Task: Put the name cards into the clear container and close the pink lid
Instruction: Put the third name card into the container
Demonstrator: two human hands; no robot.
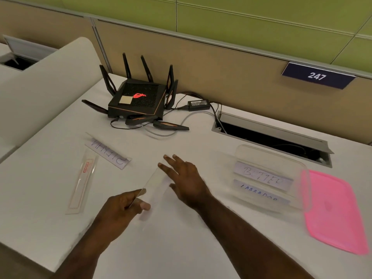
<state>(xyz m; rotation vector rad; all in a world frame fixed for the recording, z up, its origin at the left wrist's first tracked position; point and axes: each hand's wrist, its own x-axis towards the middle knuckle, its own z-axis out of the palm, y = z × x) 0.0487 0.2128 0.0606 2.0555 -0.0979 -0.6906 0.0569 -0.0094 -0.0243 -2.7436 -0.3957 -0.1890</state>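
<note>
My left hand point(125, 204) pinches the near end of a clear name card holder point(156, 185) that lies slanted over the white desk. My right hand point(184, 178) hovers over its far end, fingers spread, touching or just above it. The clear container point(271, 156) stands to the right with two name cards inside, one reading "BUTTER" point(263, 176) and one reading "LABRADOR" point(259, 191). The pink lid point(334, 214) lies flat on the desk right of the container. Another name card point(108, 152) with handwriting lies upside down at the left, and a clear sleeve with red print point(82, 182) lies beside it.
A black router point(138, 99) with antennas and cables sits at the back of the desk, with a power adapter point(199, 104) to its right. An open cable hatch point(269, 135) lies behind the container. A partition wall bears a sign "247" point(317, 76).
</note>
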